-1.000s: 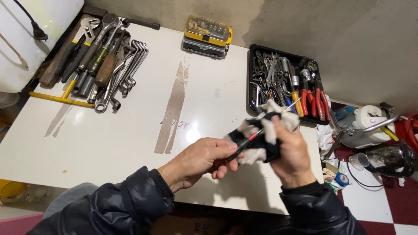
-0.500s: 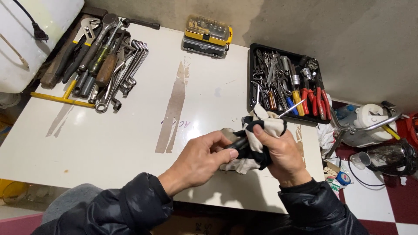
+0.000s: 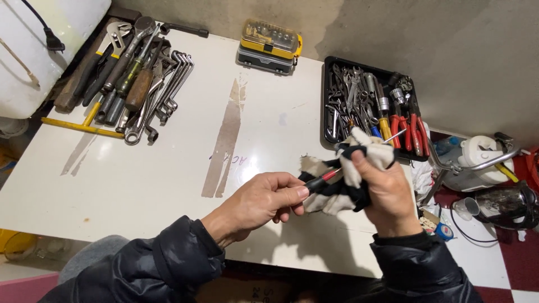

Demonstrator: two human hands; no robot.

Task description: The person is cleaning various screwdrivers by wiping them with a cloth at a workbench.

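My left hand (image 3: pixel 264 199) pinches the black-and-red handle of a screwdriver (image 3: pixel 324 179) over the near edge of the white table (image 3: pixel 168 185). My right hand (image 3: pixel 382 188) is wrapped around a black-and-white rag (image 3: pixel 359 163) that covers the screwdriver's shaft. The metal tip pokes out past the rag toward the black tray. Both sleeves are dark and padded.
A black tray (image 3: pixel 327 101) of pliers, wrenches and sockets lies at the right. A yellow-and-grey bit case (image 3: pixel 269 45) stands at the back. Several wrenches and large tools (image 3: pixel 135 73) are piled at the back left. Kettles (image 3: pixel 477 163) and clutter stand on the floor at right.
My hands have dropped and then come back up while the rag shifted along the screwdriver's shaft. My left hand now grips the handle further out to the left.
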